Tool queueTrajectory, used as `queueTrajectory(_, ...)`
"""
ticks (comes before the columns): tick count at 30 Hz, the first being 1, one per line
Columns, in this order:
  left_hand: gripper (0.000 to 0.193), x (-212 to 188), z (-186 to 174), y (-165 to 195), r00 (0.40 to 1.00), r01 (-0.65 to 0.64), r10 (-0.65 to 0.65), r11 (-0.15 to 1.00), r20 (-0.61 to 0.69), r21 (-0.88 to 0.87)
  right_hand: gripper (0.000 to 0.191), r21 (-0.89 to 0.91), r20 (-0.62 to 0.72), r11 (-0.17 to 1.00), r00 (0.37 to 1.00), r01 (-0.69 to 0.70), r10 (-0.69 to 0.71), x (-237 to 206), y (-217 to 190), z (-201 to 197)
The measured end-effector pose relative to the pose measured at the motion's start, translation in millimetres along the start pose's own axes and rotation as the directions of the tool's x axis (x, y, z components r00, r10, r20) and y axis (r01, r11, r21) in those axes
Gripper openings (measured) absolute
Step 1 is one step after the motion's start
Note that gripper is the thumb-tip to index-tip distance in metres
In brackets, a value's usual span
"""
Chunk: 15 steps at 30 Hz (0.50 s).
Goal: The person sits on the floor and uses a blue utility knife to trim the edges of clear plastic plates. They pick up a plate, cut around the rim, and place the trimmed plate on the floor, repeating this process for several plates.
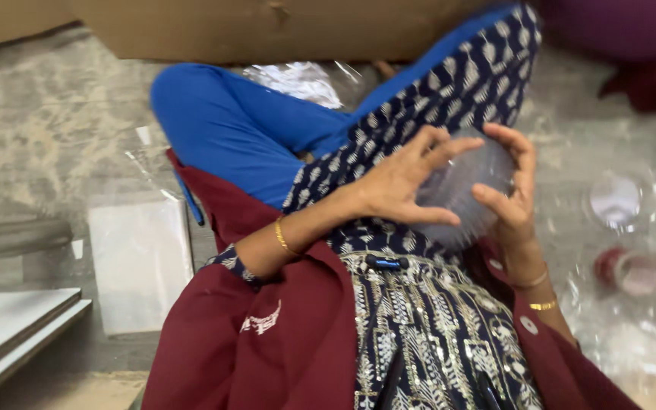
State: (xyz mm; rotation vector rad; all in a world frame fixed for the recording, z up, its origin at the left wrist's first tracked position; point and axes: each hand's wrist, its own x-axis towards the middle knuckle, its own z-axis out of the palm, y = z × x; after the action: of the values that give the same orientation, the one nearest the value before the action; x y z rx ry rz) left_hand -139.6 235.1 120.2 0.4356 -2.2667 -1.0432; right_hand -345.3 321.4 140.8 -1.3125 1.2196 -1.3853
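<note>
A clear plastic container (461, 193), round and ribbed, is held above the lap between both hands. It is gripped on one side by the left hand (404, 182) with fingers spread, and on the other by the right hand (514, 190), curled over its edge. Below the container a small blue clip (386, 263) is seen on the patterned dress. To the container's right, a clear lid (620, 201) and a red-capped cup (628, 271) lie on the floor (47, 129). Far to its left, a flat plastic bag (140, 258) lies.
</note>
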Motion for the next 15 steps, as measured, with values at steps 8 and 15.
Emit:
queueTrajectory(8, 0.100, -5.5, -10.0, 3.7, 0.989, 0.149, -0.145, 0.978, 0.039, -0.149, 0.072, 0.187, -0.039, 0.982, 0.999, -0.009, 0.016, -9.6, 15.4, -4.8)
queueTrajectory(15, 0.104, -5.2, -12.0, 0.9, 0.988, 0.155, -0.150, 0.973, 0.039, -0.171, 0.051, 0.086, -0.055, 0.995, 0.997, 0.055, -0.050, -8.2, 25.2, -7.0)
